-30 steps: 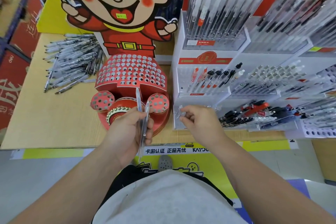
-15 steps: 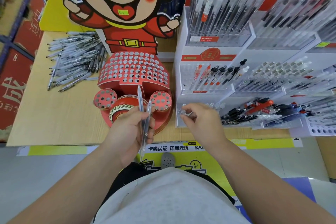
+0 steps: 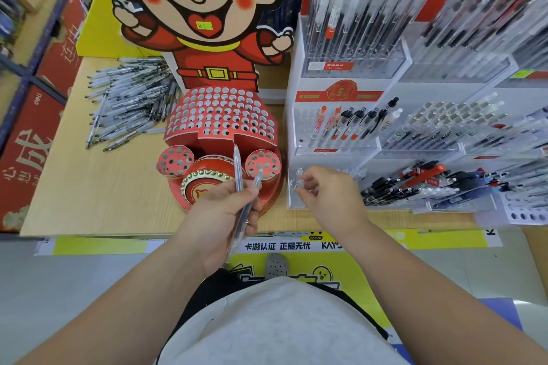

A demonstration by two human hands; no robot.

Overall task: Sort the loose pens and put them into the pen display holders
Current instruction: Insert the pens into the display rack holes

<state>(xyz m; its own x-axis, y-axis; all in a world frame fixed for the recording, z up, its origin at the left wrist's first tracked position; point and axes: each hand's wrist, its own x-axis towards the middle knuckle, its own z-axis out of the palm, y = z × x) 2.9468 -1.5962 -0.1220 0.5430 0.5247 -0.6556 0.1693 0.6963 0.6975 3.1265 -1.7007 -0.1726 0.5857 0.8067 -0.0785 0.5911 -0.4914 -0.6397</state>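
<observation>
My left hand (image 3: 221,216) grips two clear pens (image 3: 243,195) upright in front of the red cartoon display holder (image 3: 221,118), whose many round holes stand unfilled. My right hand (image 3: 329,195) pinches one clear pen (image 3: 296,179) over the lowest front tray of the white tiered pen rack (image 3: 350,98), at that tray's left end. A heap of loose grey pens (image 3: 130,101) lies on the wooden table (image 3: 89,187) at the back left.
The rack's upper tiers hold clear, black and red pens (image 3: 350,124); darker pens (image 3: 415,184) lie in the lower right tray. A white perforated holder (image 3: 525,213) sits at the far right. Red boxes (image 3: 26,151) stand left of the table.
My right hand has shifted slightly along the rack's lowest tray with its clear pen. The left hand keeps the same grip on its two pens.
</observation>
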